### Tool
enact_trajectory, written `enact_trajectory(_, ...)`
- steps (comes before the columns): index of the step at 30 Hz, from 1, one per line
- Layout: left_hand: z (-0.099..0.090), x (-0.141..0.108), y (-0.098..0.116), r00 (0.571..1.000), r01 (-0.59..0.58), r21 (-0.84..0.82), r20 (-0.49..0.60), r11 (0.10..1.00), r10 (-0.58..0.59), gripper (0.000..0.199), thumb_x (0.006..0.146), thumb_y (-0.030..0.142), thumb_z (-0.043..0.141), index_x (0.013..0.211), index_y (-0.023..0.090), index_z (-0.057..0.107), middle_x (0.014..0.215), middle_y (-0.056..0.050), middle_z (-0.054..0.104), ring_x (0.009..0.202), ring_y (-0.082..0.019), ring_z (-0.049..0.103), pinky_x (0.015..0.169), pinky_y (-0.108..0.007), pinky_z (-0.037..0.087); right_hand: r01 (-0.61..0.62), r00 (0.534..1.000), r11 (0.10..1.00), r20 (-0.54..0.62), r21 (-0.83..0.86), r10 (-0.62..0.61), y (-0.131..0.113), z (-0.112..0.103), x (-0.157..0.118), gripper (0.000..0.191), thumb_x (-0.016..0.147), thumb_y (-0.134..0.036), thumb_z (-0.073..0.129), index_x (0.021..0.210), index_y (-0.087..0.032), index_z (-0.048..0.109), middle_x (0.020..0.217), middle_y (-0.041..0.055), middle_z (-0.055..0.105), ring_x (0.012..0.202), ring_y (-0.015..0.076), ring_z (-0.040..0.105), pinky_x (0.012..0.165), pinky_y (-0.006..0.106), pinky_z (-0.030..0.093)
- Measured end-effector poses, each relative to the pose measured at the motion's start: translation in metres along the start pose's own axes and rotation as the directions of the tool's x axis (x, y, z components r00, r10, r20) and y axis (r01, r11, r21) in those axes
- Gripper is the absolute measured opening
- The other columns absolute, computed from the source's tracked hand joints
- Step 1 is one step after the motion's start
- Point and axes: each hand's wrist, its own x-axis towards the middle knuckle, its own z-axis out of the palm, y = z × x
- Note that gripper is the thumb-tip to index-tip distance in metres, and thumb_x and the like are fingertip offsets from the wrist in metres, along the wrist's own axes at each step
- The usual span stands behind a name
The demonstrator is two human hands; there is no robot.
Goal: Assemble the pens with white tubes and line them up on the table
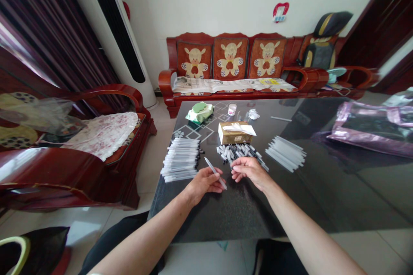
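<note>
My left hand [208, 182] is closed around a translucent white pen barrel [215, 172], which points up and to the left. My right hand [248, 172] has its fingers curled together at the near edge of a loose pile of black and whitish pen parts [240, 151]. A small dark piece shows at its fingertips, too small to make out. To the left lies a stack of assembled-looking pens [181, 159] with dark ends facing right. On the right, a bundle of translucent barrels [285, 153] lies slantwise on the dark table [226, 215].
Behind the pile stands a cardboard box [234, 137]. Farther back are a green wipes pack [200, 114], a small white cup [232, 109], crumpled tissue [253, 114] and one lone stick [281, 118]. A purple-edged clear bag [371, 131] lies at right. A wooden sofa [226, 96] stands beyond.
</note>
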Motion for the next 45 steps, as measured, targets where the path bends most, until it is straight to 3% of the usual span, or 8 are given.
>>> enact_trajectory(8, -0.006, 0.007, 0.003, 0.971, -0.098, -0.09, -0.227, 0.991, 0.075, 0.024, 0.068, 0.022, 0.073, 0.084, 0.012, 0.057, 0.074, -0.01, 0.07, 0.069, -0.018, 0.068, 0.063, -0.026, 0.055, -0.032, 0.998, 0.999, 0.063, 0.03, 0.03, -0.003, 0.013, -0.008, 0.023, 0.067, -0.024, 0.068, 0.084, -0.011, 0.059, 0.068, 0.006, 0.068, 0.058, 0.0198, 0.067, 0.053, 0.032, 0.054)
enact_trajectory(20, -0.004, 0.006, 0.002, 0.963, -0.137, -0.104, -0.246, 0.985, 0.108, 0.022, 0.066, 0.019, 0.074, 0.079, 0.01, 0.059, 0.071, -0.009, 0.069, 0.067, -0.018, 0.068, 0.062, -0.026, 0.055, -0.049, 0.998, 0.997, 0.052, 0.059, 0.046, 0.001, 0.026, -0.011, 0.025, 0.066, -0.025, 0.069, 0.084, -0.012, 0.058, 0.068, 0.0069, 0.069, 0.059, 0.0215, 0.068, 0.053, 0.034, 0.054)
enact_trajectory(45, -0.002, 0.006, 0.001, 0.959, -0.146, -0.095, -0.257, 0.985, 0.117, 0.022, 0.066, 0.02, 0.075, 0.078, 0.011, 0.059, 0.069, -0.009, 0.068, 0.067, -0.018, 0.068, 0.063, -0.027, 0.055, -0.047, 0.997, 0.997, 0.058, 0.064, 0.043, 0.003, 0.028, -0.01, 0.026, 0.065, -0.027, 0.07, 0.083, -0.012, 0.058, 0.068, 0.007, 0.069, 0.059, 0.0215, 0.068, 0.053, 0.034, 0.055)
